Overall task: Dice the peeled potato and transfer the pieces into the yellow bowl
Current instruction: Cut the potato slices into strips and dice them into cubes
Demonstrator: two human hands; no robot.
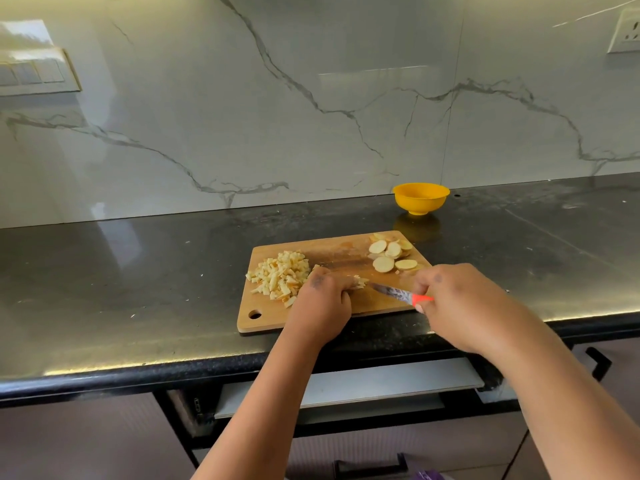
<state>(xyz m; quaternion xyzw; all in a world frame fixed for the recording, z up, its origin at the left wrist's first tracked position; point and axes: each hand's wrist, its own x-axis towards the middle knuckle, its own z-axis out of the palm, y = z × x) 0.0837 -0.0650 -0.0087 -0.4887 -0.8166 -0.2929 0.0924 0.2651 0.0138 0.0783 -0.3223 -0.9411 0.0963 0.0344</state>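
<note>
At six o'clock on the wooden cutting board [346, 258], my left hand [320, 306] curls its fingers over a few potato strips [360, 282]; my right hand [460, 306] grips the red-handled knife [401, 294], blade angled toward them. Diced potato [278, 277] is heaped at nine o'clock, uncut slices [389, 256] at one. The pieces look wet, light and slippery, best scooped from underneath. Beyond, at one o'clock, the yellow bowl [420, 199] waits.

You see a round yellow plastic bowl [420, 197]; pale yellow diced potato pieces [278, 277]; an orange-handled, patterned-blade knife [403, 295]; white grey-veined marble wall [311, 98].
</note>
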